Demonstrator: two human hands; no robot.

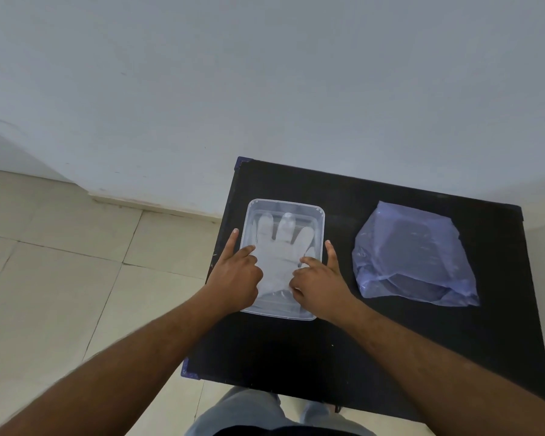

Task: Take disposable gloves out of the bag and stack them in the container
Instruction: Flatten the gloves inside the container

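Observation:
A clear plastic container point(320, 215) sits on the left half of a black table point(343, 347). A translucent white disposable glove point(279, 247) lies flat inside it, fingers pointing away from me. My left hand point(236, 272) rests on the glove's left side, with one finger stretched along the outside of the container's left wall. My right hand point(320, 283) presses the glove's right side, with one finger outside the right wall. Neither hand grips anything. A bluish plastic bag point(412, 256) lies to the right of the container, apart from both hands.
The table's far edge stands close to a grey-white wall point(265, 89). Beige floor tiles point(60, 278) spread out to the left of the table. My legs in light trousers point(249, 413) are at the table's near edge.

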